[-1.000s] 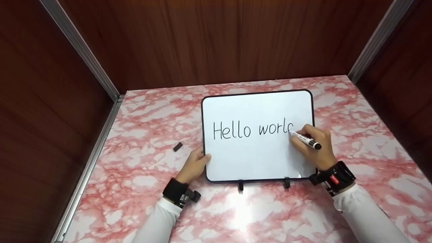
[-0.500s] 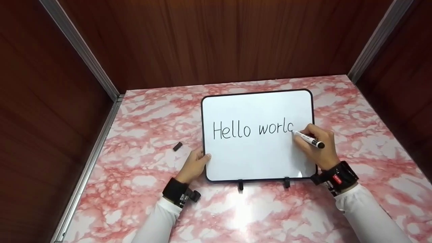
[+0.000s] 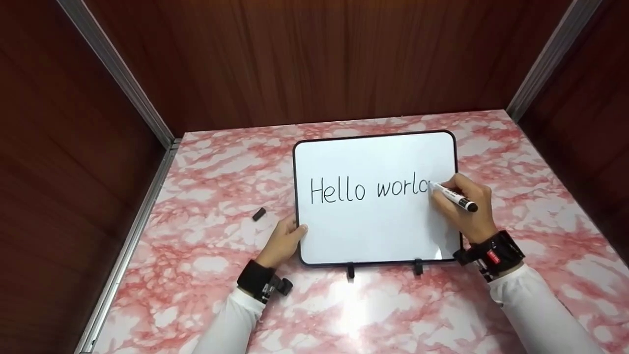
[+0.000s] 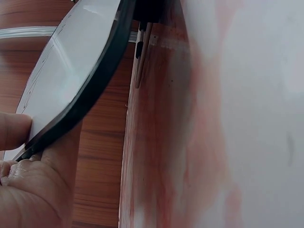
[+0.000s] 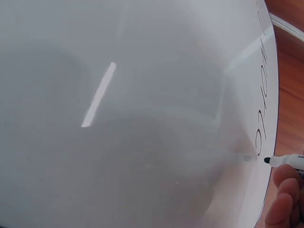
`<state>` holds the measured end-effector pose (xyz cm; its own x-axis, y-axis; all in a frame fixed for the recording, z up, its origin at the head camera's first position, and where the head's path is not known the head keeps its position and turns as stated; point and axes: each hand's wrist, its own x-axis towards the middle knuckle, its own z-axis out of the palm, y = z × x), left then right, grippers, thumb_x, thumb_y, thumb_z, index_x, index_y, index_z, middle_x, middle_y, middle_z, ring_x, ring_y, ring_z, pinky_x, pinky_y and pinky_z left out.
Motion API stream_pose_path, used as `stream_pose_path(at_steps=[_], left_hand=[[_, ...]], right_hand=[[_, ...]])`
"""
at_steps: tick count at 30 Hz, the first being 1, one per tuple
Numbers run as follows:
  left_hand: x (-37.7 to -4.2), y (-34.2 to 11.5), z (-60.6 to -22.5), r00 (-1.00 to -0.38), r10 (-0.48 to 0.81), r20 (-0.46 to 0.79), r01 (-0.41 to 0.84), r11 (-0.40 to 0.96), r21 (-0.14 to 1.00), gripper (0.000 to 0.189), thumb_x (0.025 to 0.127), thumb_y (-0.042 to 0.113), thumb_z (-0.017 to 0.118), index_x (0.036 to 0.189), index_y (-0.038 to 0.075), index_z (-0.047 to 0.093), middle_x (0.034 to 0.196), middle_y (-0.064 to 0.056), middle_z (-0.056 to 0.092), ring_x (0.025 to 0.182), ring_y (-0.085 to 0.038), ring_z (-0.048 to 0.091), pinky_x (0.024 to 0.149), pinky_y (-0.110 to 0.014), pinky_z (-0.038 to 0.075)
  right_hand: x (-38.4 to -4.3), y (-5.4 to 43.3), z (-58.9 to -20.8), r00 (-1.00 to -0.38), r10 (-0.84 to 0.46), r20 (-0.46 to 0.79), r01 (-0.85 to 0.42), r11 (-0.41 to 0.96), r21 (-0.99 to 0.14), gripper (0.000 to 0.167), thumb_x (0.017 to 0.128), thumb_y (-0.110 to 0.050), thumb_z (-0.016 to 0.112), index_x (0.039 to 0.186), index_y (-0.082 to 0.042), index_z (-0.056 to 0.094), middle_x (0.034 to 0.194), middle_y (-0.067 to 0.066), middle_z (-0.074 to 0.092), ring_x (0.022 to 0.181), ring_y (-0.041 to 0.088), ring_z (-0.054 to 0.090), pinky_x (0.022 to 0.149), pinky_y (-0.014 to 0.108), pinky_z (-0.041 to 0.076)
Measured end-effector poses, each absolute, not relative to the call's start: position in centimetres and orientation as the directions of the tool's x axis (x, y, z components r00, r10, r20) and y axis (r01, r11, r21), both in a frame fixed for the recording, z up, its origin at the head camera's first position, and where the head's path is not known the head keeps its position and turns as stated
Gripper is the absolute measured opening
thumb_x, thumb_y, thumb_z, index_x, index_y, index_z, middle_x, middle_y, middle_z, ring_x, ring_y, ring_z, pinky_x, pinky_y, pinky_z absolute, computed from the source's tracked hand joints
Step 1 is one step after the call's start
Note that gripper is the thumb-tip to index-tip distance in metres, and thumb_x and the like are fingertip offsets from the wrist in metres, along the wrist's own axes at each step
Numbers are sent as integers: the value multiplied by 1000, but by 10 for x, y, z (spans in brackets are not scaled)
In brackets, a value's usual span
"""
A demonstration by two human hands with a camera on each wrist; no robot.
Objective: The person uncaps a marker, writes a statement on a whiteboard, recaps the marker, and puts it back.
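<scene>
A whiteboard (image 3: pixel 368 231) with a black frame leans back on the table, bearing the black handwriting "Hello worl" and a round open curve after it. At its left edge my left hand (image 3: pixel 281 242) grips the frame, thumb on the white face and fingers behind; the left wrist view shows the thumb (image 4: pixel 14 130) there too. My right hand (image 3: pixel 471 211) pinches a white whiteboard marker (image 3: pixel 454 197) with a black end. In the right wrist view the marker's dark tip (image 5: pixel 267 160) is right by that last curve, its reflection showing on the board.
Left of the board a black marker cap (image 3: pixel 259 214) lies on the red-and-white marbled table (image 3: pixel 211 187). Two black stand feet (image 3: pixel 350 270) jut from under the board's lower edge. Dark wood panels (image 3: pixel 314 64) with metal corner strips enclose the back and sides.
My right hand has shifted right and a little upward with the marker, its tip moving from the curve's lower left to its upper right. My left hand and the board stay put.
</scene>
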<state>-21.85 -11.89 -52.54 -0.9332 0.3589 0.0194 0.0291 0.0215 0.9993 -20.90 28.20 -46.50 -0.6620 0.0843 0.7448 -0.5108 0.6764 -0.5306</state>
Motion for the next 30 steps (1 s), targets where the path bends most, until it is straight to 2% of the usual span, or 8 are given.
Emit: stream_pose_path(at_steps=[8, 18, 25, 30], left_hand=[[-218, -119, -527, -939, 345, -2, 20, 60, 998, 45, 106, -1, 46, 149, -14, 52, 127, -35, 73, 99, -18, 75, 93, -37, 67], [-219, -120, -526, -940, 341, 0, 31, 87, 996, 44, 106, 0, 47, 148, -13, 54, 122, -33, 75, 97, -19, 76, 91, -38, 67], [-219, -119, -525, -932, 362, 25, 51, 64, 997, 44, 107, -2, 46, 149, -15, 52, 133, -35, 70, 109, -22, 73, 98, -38, 65], [-219, -120, -525, -933, 358, 29, 58, 72, 996, 45, 107, -2, 47, 150, -15, 51, 133, -36, 70, 111, -25, 74, 99, -39, 65]], right_hand=[[-213, 281, -461, -678, 107, 727, -493, 667, -558, 9, 83, 2, 80, 80, 0, 72, 67, 10, 72, 60, -8, 52, 57, 5, 40], [-217, 280, -458, -699, 113, 706, -473, 667, -575, 10, 85, -2, 80, 83, 2, 71, 71, 11, 73, 62, -9, 53, 57, 5, 40], [-222, 281, -462, -655, 93, 750, -518, 667, -535, 10, 81, 1, 80, 79, 1, 70, 67, 10, 69, 61, -6, 48, 57, 6, 36], [-220, 281, -462, -675, 91, 732, -507, 663, -550, 11, 83, 2, 80, 80, 1, 70, 67, 10, 70, 60, -7, 50, 56, 5, 38]])
